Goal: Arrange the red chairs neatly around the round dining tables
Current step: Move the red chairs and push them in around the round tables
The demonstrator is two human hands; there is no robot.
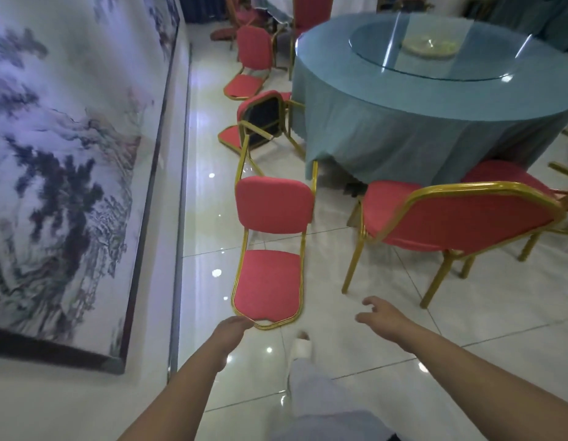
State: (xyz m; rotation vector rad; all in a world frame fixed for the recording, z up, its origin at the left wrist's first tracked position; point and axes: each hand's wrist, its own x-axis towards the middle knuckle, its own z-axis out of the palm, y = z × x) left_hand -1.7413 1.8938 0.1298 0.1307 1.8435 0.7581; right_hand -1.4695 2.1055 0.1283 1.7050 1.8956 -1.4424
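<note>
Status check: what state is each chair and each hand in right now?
Nearest red chair: tipped on its back.
Middle chair: tipped over, black underside showing.
Far chair: tipped on its back.
Right chair: upright.
Left hand: at nearest chair's backrest rim, grip unclear.
Right hand: open, empty.

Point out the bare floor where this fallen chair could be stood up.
Bare tile lies between the fallen chair and the upright chair, reaching under the right hand. Another strip runs between the painted wall panel and the fallen chairs. Crowded: the table's left side, where two more tipped chairs lie close together.
</note>
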